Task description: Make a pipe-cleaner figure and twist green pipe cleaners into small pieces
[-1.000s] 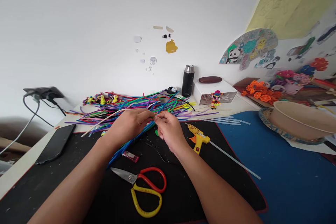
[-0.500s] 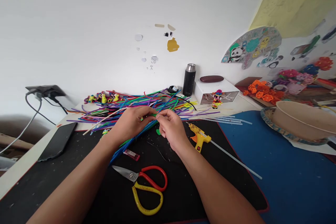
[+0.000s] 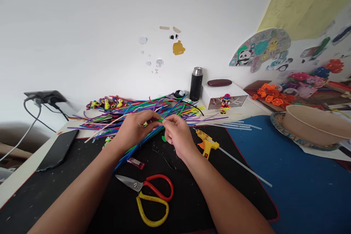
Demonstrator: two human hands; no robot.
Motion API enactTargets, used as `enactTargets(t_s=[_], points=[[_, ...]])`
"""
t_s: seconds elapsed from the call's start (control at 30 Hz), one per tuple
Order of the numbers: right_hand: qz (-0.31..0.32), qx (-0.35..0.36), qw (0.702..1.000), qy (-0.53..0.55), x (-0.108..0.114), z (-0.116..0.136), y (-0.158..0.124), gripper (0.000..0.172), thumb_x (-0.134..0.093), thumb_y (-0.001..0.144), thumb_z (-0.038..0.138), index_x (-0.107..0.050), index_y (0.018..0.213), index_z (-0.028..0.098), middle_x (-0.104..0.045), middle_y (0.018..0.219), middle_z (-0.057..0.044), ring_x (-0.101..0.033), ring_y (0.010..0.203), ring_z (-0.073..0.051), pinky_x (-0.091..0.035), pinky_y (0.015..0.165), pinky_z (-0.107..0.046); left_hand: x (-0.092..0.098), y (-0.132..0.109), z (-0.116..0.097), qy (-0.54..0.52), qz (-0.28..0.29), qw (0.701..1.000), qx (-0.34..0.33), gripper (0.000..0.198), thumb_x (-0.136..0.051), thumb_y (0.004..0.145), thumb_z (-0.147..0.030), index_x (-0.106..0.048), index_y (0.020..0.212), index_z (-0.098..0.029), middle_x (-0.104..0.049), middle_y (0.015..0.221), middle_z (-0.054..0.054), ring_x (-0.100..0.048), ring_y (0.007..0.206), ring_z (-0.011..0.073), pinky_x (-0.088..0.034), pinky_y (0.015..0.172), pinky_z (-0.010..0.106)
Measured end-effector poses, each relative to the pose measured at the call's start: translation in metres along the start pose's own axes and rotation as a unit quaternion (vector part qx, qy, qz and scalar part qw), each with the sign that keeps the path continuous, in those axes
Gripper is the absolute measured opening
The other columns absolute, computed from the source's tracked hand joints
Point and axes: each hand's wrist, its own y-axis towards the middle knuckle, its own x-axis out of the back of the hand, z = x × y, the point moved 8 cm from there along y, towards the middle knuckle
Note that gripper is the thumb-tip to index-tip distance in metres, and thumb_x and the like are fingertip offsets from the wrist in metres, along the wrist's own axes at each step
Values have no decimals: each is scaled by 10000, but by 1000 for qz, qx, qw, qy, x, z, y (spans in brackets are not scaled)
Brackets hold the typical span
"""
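My left hand (image 3: 135, 126) and my right hand (image 3: 177, 133) meet above the black mat, fingertips pinched around a small green pipe cleaner piece (image 3: 161, 120). Most of that piece is hidden by the fingers. Just below them, a green curled bit (image 3: 163, 138) lies on the mat. Behind and under my left hand spreads a pile of many-coloured pipe cleaners (image 3: 175, 106), with a bundle of blue ones (image 3: 131, 155) reaching toward me. Scissors (image 3: 149, 193) with one red and one yellow handle rest in front, blades pointing left. Right of my right hand lies a yellow glue gun (image 3: 207, 142) with a glue stick in it.
A phone (image 3: 58, 150) lies at the left. A small pink packet (image 3: 136, 163) is near the scissors. At the back stand a black thermos (image 3: 196, 85), a white box (image 3: 226, 97) and a small figure (image 3: 225, 103). Loose glue sticks (image 3: 236, 125) and a large bowl (image 3: 312, 126) are rightward.
The view has shifted slightly. Both hands stay pinched together in nearly the same place, with a little more of the green piece showing between the fingers.
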Motion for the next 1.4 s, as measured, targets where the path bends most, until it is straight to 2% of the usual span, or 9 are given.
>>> enactTargets(t_s=[0.3,0.6,0.87,0.97,1.17,1.27,1.4], points=[[0,-16,1000,10,-1,-4,0,187,-682,741,310,-522,800,234,-398,436,146,-325,339,-60,-180,374,-209,-2,0,-7,24,15,998,-48,123,-657,999,-295,-755,1006,-222,-812,936,48,-752,825,201,-516,763,274],[-8,-27,999,23,-2,-4,-1,182,-666,698,286,-517,789,234,-396,429,146,-303,348,-55,-166,374,-208,0,-5,-27,119,-20,975,-187,151,-571,1066,-232,-713,1028,-192,-785,895,60,-738,774,184,-519,708,267],[-7,-38,999,36,0,-10,1,178,-659,687,277,-518,785,232,-393,446,147,-288,358,-46,-153,375,-206,-7,-10,-27,175,0,961,-215,196,-525,1060,-168,-717,1041,-205,-787,910,66,-736,789,187,-527,725,280],[-4,-45,998,33,-1,-11,1,182,-666,691,282,-512,774,231,-390,444,146,-305,358,-45,-147,376,-204,-7,-8,-25,143,9,969,-200,173,-544,1062,-194,-711,1016,-201,-779,891,60,-730,778,181,-518,714,270],[3,-41,999,25,-3,-7,0,186,-676,713,301,-522,789,230,-396,433,147,-310,346,-47,-152,374,-207,2,-1,-12,34,1,995,-97,101,-642,1010,-222,-723,954,-199,-782,849,21,-735,745,161,-508,688,234],[4,-34,999,26,-3,-5,0,200,-692,723,308,-519,787,231,-392,431,150,-299,340,-47,-162,372,-210,5,0,-11,14,16,996,-84,140,-620,1011,-218,-755,973,-207,-805,890,23,-758,794,167,-530,739,234],[0,-24,999,24,-1,-4,1,215,-706,733,321,-518,791,235,-387,431,151,-305,339,-51,-169,367,-211,8,0,-10,11,10,998,-62,152,-625,1011,-263,-768,999,-212,-815,914,25,-763,803,173,-544,751,245]])
